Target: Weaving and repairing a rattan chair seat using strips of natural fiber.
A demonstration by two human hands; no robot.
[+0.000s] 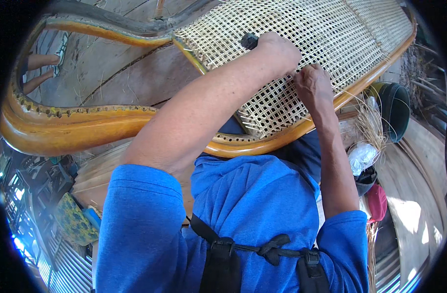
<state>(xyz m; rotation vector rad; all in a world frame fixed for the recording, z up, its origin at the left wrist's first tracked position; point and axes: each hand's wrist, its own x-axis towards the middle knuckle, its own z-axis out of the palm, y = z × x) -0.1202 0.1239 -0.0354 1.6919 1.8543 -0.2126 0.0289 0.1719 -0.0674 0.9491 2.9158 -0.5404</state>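
A woven cane panel (331, 29) of open mesh stretches across a curved, varnished wooden frame (277, 146) in front of me. Over the middle of the weave, my left hand (280, 50) is bent down with its fingers curled under; whatever they hold is hidden. Just right of it and nearer to me, my right hand (313, 82) is closed, knuckles up, against the cane close to the frame's right side. What it grips does not show clearly. A small black object (249, 41) sits on the mesh beside my left hand. Loose cane ends stick out along the panel's near edge.
Left of the panel, the frame's curved arm (76, 127) shows a row of drilled holes. A dark bucket (395, 110), a bundle of loose strands (372, 122), a clear plastic bag (364, 157) and a red item (376, 202) lie to the right. Another person's legs (42, 61) appear at far left.
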